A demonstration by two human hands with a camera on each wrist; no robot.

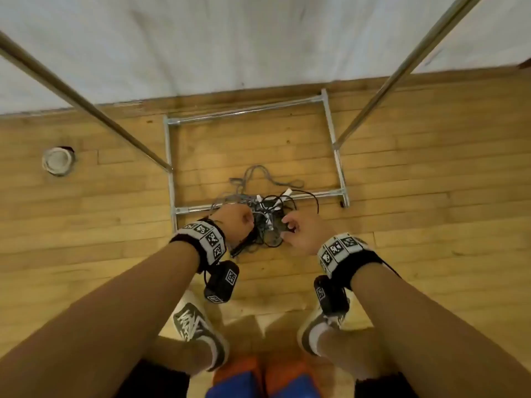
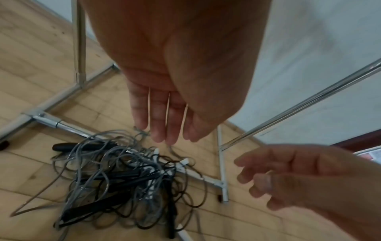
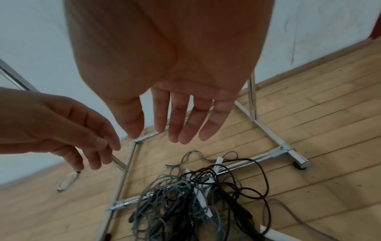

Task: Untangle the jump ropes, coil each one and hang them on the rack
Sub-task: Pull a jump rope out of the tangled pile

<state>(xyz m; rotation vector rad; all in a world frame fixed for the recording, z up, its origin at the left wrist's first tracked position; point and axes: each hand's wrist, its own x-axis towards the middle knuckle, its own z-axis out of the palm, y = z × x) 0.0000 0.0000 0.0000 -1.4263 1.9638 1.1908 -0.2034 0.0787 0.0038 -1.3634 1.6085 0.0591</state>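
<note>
A tangled pile of grey and black jump ropes (image 1: 263, 214) with black and white handles lies on the wooden floor across the front bar of the chrome rack (image 1: 336, 156). My left hand (image 1: 240, 222) hovers above the pile's left side, fingers straight and empty in the left wrist view (image 2: 164, 120). My right hand (image 1: 298, 228) hovers over the pile's right side, fingers relaxed and holding nothing in the right wrist view (image 3: 179, 120). Neither hand touches the ropes (image 2: 123, 182), which also show in the right wrist view (image 3: 195, 200).
The rack's two slanted uprights (image 1: 86, 107) rise left and right of me against a white wall. A round floor fitting (image 1: 57, 160) sits at the left. My shoes (image 1: 198, 334) stand just behind the pile.
</note>
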